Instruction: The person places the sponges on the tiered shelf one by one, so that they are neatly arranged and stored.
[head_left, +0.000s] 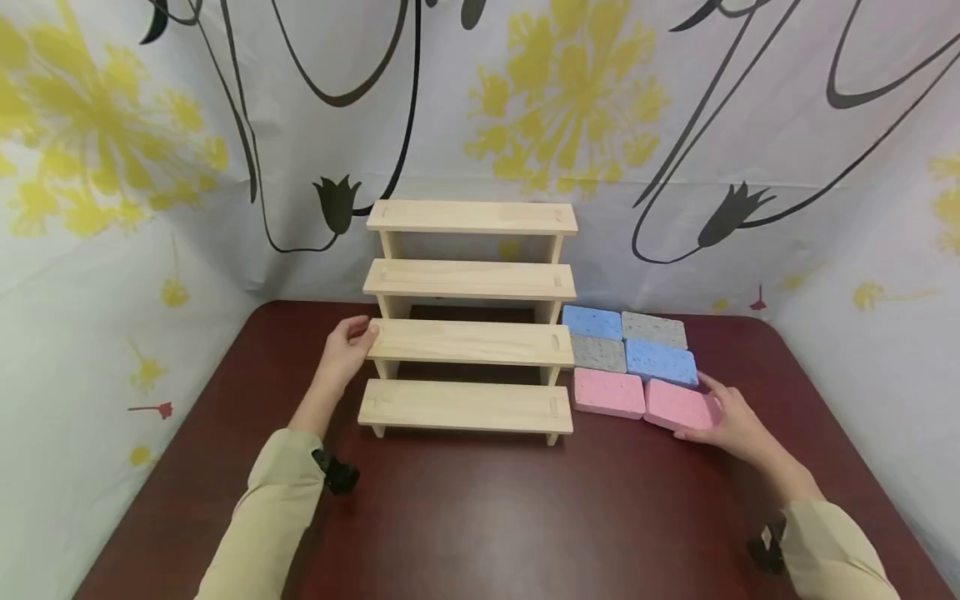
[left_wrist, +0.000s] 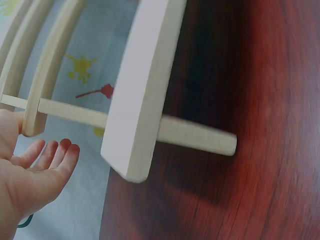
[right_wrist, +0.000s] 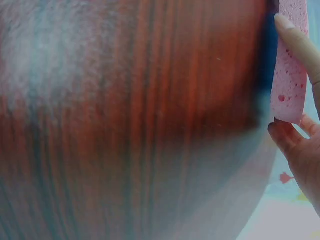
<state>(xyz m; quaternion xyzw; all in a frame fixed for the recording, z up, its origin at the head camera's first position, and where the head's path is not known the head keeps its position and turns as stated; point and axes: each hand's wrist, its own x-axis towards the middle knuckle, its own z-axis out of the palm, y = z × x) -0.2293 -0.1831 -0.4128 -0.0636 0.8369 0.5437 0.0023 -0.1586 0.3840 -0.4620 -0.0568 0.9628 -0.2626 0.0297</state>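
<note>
A pale wooden stepped rack (head_left: 471, 342) with several tiers stands in the middle of the head view. My left hand (head_left: 345, 350) is at the left end of its second tier from the bottom. In the left wrist view the thumb side of that hand meets the tier's end, while the other fingers (left_wrist: 67, 155) are loosely bent, apart from the wood. My right hand (head_left: 738, 425) holds the right-hand pink sponge (head_left: 678, 406), thumb on the near side and fingers at the far right. Another pink sponge (head_left: 609, 392) lies directly left of it.
Behind the pink sponges lie two blue sponges, the left one (head_left: 592, 322) and right one (head_left: 662, 362), and two grey ones, the back one (head_left: 654, 329) and front one (head_left: 598, 353). The dark red-brown table (head_left: 480, 517) meets a white patterned cloth (head_left: 450, 150) behind and at both sides.
</note>
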